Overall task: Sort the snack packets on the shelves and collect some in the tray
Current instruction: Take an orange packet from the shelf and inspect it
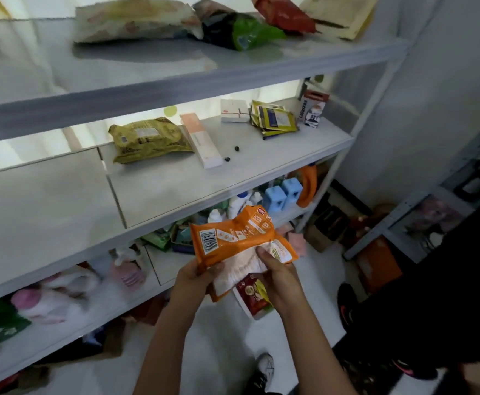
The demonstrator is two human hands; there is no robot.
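Both hands hold a small stack of snack packets in front of the shelves. My left hand [191,280] grips the lower left corner of an orange packet [233,238] with a barcode. My right hand [278,276] pinches a white packet [237,273] beneath it, and a red packet [254,297] hangs under that hand. On the middle shelf [176,189] lie an olive-gold packet [147,139], a long white and pink box [201,141] and a pile of dark yellow sachets [274,119]. No tray is in view.
The top shelf [233,69] holds a pale packet [133,19], a green one [251,34] and a red one [284,14]. Blue and white bottles [275,199] crowd the lower shelf. Boxes sit on the floor at right, where a person in dark clothes [432,280] stands.
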